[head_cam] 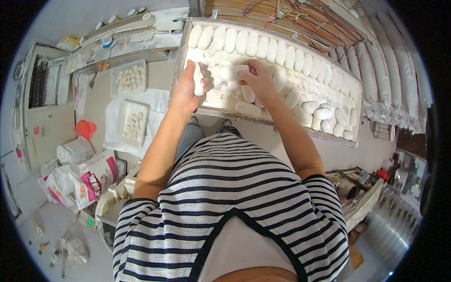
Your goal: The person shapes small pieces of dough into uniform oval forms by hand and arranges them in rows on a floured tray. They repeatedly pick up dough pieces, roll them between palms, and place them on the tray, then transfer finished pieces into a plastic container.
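My left hand (pixel 186 86) grips an oblong white dough piece (pixel 198 79), held upright over the left end of a shallow floured tray (pixel 216 97). Farther right, my right hand (pixel 259 79) pinches a pale dough piece (pixel 241 69) between thumb and fingers; motion blurs its outline. Along the tray's far side runs a row of oblong dough pieces (pixel 252 44), set side by side. Loose dough pieces (pixel 247 109) lie scattered on the near side, some stacked at the right end. My right forearm hides part of them.
To the left, two white plastic bins (pixel 140 121) hold dough balls. Stacked filled sacks (pixel 398 77) stand at the right, behind the tray. Wooden boards with coloured cords (pixel 267 16) lie beyond it. A printed bag (pixel 95 179) and a red plastic bag (pixel 85 129) sit lower left.
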`<state>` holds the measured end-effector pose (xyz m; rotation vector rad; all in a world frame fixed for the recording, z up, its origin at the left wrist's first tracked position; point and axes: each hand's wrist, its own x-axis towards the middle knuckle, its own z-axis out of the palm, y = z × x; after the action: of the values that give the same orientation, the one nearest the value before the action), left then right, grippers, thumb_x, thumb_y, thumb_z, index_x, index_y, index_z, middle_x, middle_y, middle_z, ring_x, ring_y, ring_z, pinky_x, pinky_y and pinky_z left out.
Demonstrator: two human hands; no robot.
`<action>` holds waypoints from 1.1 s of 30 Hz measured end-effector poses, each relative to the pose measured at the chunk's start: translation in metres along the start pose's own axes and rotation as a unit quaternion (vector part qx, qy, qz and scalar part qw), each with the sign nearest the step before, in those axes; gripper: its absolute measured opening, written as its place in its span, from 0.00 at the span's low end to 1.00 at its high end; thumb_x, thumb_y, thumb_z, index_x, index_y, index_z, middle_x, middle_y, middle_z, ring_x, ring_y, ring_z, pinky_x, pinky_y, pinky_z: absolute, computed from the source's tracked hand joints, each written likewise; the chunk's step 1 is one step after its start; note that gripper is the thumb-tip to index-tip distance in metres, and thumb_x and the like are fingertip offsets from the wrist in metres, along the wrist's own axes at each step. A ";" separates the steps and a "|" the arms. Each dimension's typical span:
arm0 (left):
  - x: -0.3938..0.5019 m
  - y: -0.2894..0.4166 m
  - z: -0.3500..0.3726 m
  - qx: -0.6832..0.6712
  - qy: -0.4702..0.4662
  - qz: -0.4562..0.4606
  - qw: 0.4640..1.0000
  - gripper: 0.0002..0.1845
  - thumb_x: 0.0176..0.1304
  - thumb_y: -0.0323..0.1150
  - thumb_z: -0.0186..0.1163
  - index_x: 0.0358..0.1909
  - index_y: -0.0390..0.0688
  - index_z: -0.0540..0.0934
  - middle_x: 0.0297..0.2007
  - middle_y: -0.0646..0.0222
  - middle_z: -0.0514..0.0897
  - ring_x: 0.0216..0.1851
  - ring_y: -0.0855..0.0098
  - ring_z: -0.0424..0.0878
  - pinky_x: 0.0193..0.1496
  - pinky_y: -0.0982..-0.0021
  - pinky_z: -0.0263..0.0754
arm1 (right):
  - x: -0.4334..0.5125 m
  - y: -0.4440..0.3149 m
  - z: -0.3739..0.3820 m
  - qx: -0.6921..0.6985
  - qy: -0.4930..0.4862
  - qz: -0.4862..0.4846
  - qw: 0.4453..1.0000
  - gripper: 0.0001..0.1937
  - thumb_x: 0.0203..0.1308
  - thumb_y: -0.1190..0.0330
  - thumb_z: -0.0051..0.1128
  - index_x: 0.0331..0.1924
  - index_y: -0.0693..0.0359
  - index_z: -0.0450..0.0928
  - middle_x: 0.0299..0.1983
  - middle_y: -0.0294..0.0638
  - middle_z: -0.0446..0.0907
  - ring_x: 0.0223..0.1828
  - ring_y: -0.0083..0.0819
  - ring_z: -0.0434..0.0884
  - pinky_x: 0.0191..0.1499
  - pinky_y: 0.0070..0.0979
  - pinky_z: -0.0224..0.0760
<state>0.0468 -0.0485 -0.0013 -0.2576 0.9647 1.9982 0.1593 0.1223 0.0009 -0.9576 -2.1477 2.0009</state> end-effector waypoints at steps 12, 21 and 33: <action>0.016 0.004 -0.006 0.036 -0.115 0.071 0.990 0.24 0.74 0.49 0.39 0.61 0.45 0.69 0.56 0.64 0.74 0.57 0.65 0.71 0.61 0.64 0.65 | -0.008 -0.018 0.124 -0.089 0.232 -0.217 0.944 0.26 0.64 0.55 0.51 0.60 0.66 0.68 0.58 0.49 0.73 0.58 0.40 0.71 0.61 0.33 0.63; -0.017 0.020 -0.012 0.228 -0.186 0.023 0.955 0.45 0.67 0.65 0.41 0.73 0.41 0.48 0.70 0.61 0.56 0.69 0.65 0.56 0.70 0.64 0.51 | -0.018 -0.054 0.141 0.267 0.125 -0.037 0.955 0.36 0.72 0.44 0.25 0.73 0.62 0.44 0.67 0.51 0.60 0.65 0.41 0.64 0.65 0.32 0.59; -0.033 0.019 -0.034 0.106 -0.158 -0.004 0.982 0.42 0.70 0.62 0.37 0.74 0.43 0.42 0.73 0.62 0.51 0.72 0.65 0.51 0.72 0.65 0.48 | -0.021 -0.032 0.157 -0.046 0.138 -0.153 0.977 0.41 0.59 0.49 0.53 0.68 0.69 0.51 0.63 0.57 0.63 0.63 0.48 0.66 0.65 0.35 0.59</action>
<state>0.0457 -0.0990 0.0025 0.1701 0.9573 1.8397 0.0941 -0.0250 0.0131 -0.7995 -2.0971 1.5425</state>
